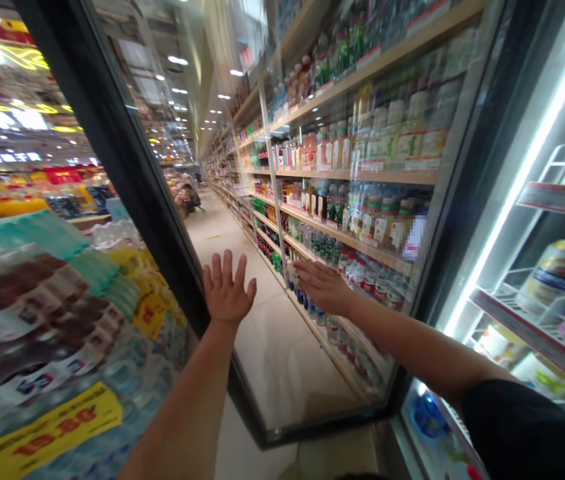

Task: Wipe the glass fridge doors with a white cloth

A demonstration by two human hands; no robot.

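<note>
A glass cooler door (pixel 257 427) in a dark frame stands swung open in front of me. My left hand (pixel 229 288) lies flat against it near the left frame edge, fingers spread. To the right, my right hand (pixel 325 287) reaches across the pane with its fingers stretched out, palm toward the glass. A small pale patch shows at the right fingertips; I cannot tell whether it is something under the hand or something behind the pane. Through the glass, or mirrored in it, are shelves (pixel 357 175) of bottled drinks.
At right is the lit cooler interior, with wire shelves (pixel 527 333) and a packaged can-like item (pixel 562 277). Stacked bottle packs (pixel 37 313) with a yellow price sign (pixel 47 433) stand at left. A tiled aisle (pixel 222 233) runs ahead, with a crouching or seated person (pixel 191 198) far off.
</note>
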